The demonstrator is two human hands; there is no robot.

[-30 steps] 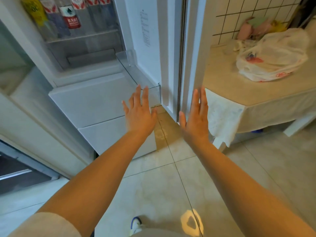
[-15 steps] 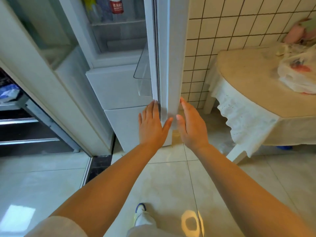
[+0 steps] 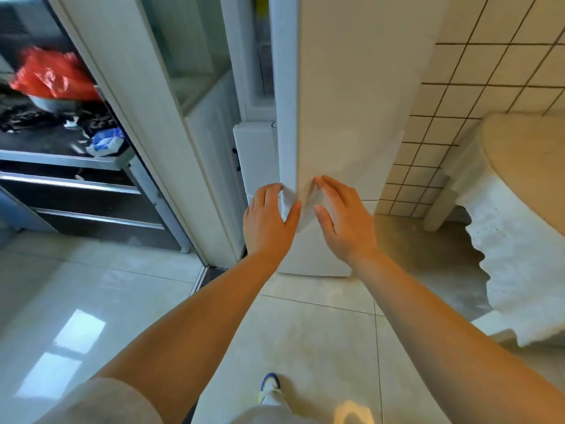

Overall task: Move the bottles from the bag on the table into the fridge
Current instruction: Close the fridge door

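The white fridge door (image 3: pixel 351 102) fills the middle of the view, swung almost closed, leaving a narrow gap at its left edge. My left hand (image 3: pixel 267 221) presses flat near that edge with straight fingers. My right hand (image 3: pixel 342 218) lies flat on the door's outer face beside it. A sliver of the fridge interior (image 3: pixel 263 65) shows through the gap; bottles there are too blurred to make out. The bag is out of view.
The table (image 3: pixel 526 166) with its white cloth stands at the right, against a tiled wall (image 3: pixel 477 96). At the left, a doorway frame (image 3: pixel 143 117) opens onto a dark counter with a red bag (image 3: pixel 52 75). My shoe (image 3: pixel 270 390) stands on the tiled floor.
The fridge door has swung from open to almost closed under both hands. The view has turned left, so the bag on the table has left the frame.
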